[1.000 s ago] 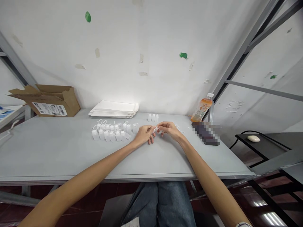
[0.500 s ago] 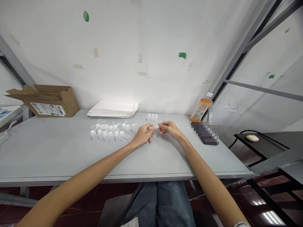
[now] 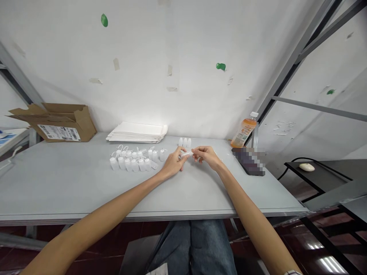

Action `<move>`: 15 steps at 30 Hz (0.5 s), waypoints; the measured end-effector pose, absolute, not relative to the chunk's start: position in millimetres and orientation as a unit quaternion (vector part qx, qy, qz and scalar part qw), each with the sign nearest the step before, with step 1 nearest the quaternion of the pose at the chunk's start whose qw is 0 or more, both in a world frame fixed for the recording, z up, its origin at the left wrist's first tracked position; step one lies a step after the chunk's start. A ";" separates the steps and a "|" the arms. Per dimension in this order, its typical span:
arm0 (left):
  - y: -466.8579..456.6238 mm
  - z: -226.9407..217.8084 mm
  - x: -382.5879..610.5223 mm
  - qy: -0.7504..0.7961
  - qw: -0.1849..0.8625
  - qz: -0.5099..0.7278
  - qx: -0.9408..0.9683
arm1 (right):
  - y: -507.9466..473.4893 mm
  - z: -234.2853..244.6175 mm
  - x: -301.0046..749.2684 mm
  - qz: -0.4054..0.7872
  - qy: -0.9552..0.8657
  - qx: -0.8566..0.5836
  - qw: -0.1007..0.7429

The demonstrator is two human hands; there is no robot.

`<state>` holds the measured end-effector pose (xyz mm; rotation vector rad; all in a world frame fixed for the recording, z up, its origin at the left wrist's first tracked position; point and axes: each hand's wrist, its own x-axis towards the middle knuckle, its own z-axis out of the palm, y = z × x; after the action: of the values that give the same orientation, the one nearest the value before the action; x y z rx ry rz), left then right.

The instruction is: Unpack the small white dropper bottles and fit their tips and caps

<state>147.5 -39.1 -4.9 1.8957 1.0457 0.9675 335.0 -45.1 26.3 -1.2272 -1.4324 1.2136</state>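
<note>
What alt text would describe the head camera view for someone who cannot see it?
The person's left hand and right hand pinch a thin translucent tube between them above a grey table. Small white plastic bottles stand in rows to the left, with a stack of white paper and an open cardboard box behind.

Item: thin plastic tube
Look: translucent white, straight
Pose: nearly level, slightly tilted
Place: between the left hand and right hand
</note>
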 end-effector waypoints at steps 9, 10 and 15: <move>-35.2 -9.1 148.4 0.420 0.404 0.385 0.716 | -45.3 25.6 335.4 0.481 -0.592 -0.488 0.425; -34.9 -9.1 148.4 0.422 0.407 0.386 0.713 | -45.8 26.0 335.1 0.480 -0.593 -0.487 0.424; -36.3 -6.7 148.4 0.422 0.408 0.387 0.711 | -48.0 28.5 333.6 0.481 -0.593 -0.489 0.422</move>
<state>148.4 -36.3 -6.7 1.7931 1.0649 0.9743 333.6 -48.0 28.5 -1.2254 -1.4839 1.2035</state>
